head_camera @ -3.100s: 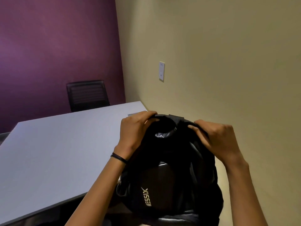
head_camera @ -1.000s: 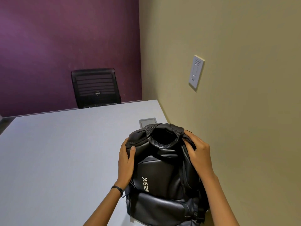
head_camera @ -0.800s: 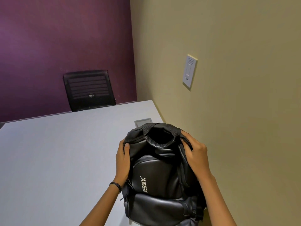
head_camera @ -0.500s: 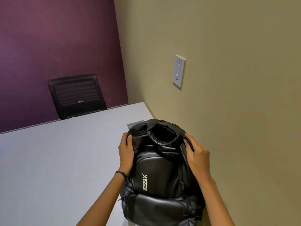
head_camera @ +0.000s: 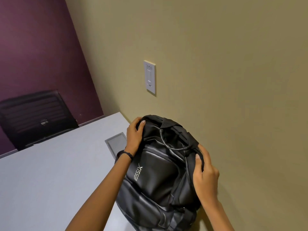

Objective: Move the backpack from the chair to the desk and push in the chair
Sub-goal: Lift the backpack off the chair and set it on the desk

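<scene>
We grip the black leather backpack (head_camera: 158, 177) with both hands (head_camera: 135, 135) (head_camera: 205, 176); its contents are hidden, its bottom cut off.

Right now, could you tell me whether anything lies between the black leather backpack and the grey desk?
Nothing visible does: the black leather backpack already sits on the grey desk, with the left hand and right hand gripping it.

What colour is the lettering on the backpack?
Pale silver-white on the black backpack, clearest in the head view.

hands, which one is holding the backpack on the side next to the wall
The right hand: it grips the backpack on the tan wall side, while the left hand grips the side over the desk.
</scene>
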Demonstrator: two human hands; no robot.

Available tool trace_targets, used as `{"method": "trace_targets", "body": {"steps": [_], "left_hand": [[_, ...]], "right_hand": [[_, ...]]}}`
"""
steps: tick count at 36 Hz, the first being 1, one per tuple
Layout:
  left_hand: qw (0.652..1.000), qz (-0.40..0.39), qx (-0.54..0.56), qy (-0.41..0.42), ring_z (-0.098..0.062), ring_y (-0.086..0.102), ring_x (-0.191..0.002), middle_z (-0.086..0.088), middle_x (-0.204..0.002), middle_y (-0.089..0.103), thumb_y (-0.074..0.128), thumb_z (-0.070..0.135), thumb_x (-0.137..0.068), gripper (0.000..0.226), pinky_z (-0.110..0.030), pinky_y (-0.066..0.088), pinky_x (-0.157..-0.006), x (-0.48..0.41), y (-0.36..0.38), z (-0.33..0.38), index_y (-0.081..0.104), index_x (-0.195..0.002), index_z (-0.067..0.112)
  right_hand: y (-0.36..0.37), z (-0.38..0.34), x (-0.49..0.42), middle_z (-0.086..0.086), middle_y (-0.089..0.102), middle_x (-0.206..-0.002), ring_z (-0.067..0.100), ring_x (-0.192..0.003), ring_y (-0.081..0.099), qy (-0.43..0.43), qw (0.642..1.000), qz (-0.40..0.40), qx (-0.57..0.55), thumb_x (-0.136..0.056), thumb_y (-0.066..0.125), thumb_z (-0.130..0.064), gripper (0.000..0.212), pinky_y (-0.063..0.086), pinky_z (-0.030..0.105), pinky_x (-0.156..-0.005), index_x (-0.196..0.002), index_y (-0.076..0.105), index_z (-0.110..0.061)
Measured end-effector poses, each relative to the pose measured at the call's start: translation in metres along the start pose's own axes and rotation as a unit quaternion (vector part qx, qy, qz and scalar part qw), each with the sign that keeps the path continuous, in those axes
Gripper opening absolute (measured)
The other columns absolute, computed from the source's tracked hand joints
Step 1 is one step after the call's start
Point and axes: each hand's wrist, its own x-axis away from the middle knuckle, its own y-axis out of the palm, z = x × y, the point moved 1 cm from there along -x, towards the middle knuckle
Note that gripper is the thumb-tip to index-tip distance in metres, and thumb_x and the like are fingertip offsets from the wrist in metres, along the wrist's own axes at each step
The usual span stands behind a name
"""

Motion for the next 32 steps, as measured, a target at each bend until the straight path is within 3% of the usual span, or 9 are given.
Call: {"method": "trace_targets", "body": {"steps": [4, 7, 11, 16, 18, 19, 21, 23, 32], "left_hand": [[0.999, 0.012, -0.040, -0.004, -0.021, 0.059, -0.098, -0.004, -0.106, 0.065, 0.042, 0.016, -0.101, 0.023, -0.023, 0.045, -0.084, 0.000, 0.007, -0.009, 0.060, -0.111, 0.005], [0.995, 0.039, -0.086, -0.036, -0.026, 0.050, -0.119, -0.011, -0.129, 0.057, 0.030, 0.018, -0.104, 0.033, -0.031, 0.035, -0.100, 0.012, 0.005, -0.025, 0.048, -0.130, 0.009], [0.990, 0.054, -0.083, -0.096, -0.018, 0.020, -0.146, 0.000, -0.158, 0.024, 0.027, 0.026, -0.104, 0.047, -0.041, 0.014, -0.122, 0.038, 0.000, -0.044, 0.020, -0.150, 0.018], [0.985, -0.004, -0.138, -0.105, -0.016, -0.013, -0.149, 0.003, -0.161, -0.015, 0.029, 0.039, -0.101, 0.062, -0.053, -0.003, -0.121, 0.068, 0.007, -0.054, -0.006, -0.150, 0.027], [0.982, -0.030, -0.170, -0.075, -0.017, -0.022, -0.145, 0.006, -0.156, -0.025, 0.037, 0.045, -0.098, 0.071, -0.051, -0.011, -0.118, 0.079, 0.013, -0.054, -0.015, -0.145, 0.032], [0.980, -0.043, -0.186, -0.060, -0.018, -0.026, -0.143, 0.006, -0.154, -0.028, 0.042, 0.047, -0.095, 0.078, -0.048, -0.013, -0.115, 0.084, 0.016, -0.054, -0.019, -0.143, 0.033], [0.973, -0.063, -0.221, -0.035, -0.021, -0.031, -0.141, 0.004, -0.153, -0.030, 0.048, 0.052, -0.091, 0.090, -0.044, -0.014, -0.112, 0.092, 0.022, -0.057, -0.022, -0.142, 0.030], [0.965, -0.076, -0.248, -0.024, -0.022, -0.034, -0.139, 0.002, -0.153, -0.031, 0.046, 0.056, -0.090, 0.092, -0.045, -0.013, -0.113, 0.094, 0.025, -0.059, -0.024, -0.142, 0.028], [0.946, -0.126, -0.293, -0.049, -0.025, -0.029, -0.140, 0.000, -0.149, -0.036, 0.042, 0.067, -0.086, 0.097, -0.056, 0.001, -0.117, 0.073, 0.030, -0.060, -0.033, -0.134, 0.030]], "right_hand": [[0.011, -0.003, 0.001, 0.011, 0.047, -0.052, 0.023, -0.039, 0.037, -0.026, 0.999, -0.004, 0.024, -0.085, 0.049, -0.003, 0.036, 0.029, 0.024, -0.046, -0.120, 0.057, -0.002], [0.028, -0.006, 0.003, 0.024, 0.066, -0.069, 0.034, -0.049, 0.059, -0.079, 0.996, -0.004, 0.044, -0.086, 0.049, -0.003, 0.035, 0.035, 0.029, -0.048, -0.121, 0.055, 0.000], [0.047, -0.013, 0.006, 0.026, 0.068, -0.075, 0.037, -0.056, 0.064, -0.113, 0.993, 0.000, 0.022, -0.088, 0.037, -0.011, 0.039, 0.040, 0.035, -0.065, -0.126, 0.046, -0.007], [0.051, -0.010, 0.008, 0.030, 0.066, -0.076, 0.040, -0.059, 0.063, -0.111, 0.994, -0.010, 0.014, -0.091, 0.035, -0.012, 0.039, 0.043, 0.038, -0.057, -0.129, 0.043, -0.009], [0.051, -0.007, 0.008, 0.026, 0.069, -0.093, 0.039, -0.072, 0.068, -0.103, 0.994, -0.021, 0.002, -0.092, 0.039, -0.007, 0.039, 0.055, 0.040, -0.062, -0.131, 0.045, -0.004], [0.052, -0.005, 0.008, 0.023, 0.067, -0.108, 0.039, -0.085, 0.069, -0.099, 0.995, -0.022, -0.009, -0.092, 0.041, -0.002, 0.040, 0.059, 0.045, -0.072, -0.132, 0.044, -0.003], [0.053, -0.001, 0.007, 0.013, 0.055, -0.128, 0.037, -0.108, 0.062, -0.095, 0.995, -0.025, -0.030, -0.090, 0.042, 0.008, 0.047, 0.053, 0.056, -0.087, -0.134, 0.038, -0.008], [0.054, 0.002, 0.006, 0.005, 0.047, -0.132, 0.033, -0.119, 0.054, -0.091, 0.994, -0.029, -0.045, -0.090, 0.042, 0.011, 0.052, 0.048, 0.057, -0.095, -0.135, 0.035, -0.013], [0.069, 0.011, -0.004, 0.002, 0.042, -0.135, 0.032, -0.126, 0.048, -0.097, 0.994, -0.026, -0.046, -0.089, 0.042, 0.013, 0.052, 0.045, 0.053, -0.099, -0.136, 0.038, -0.009]]}}
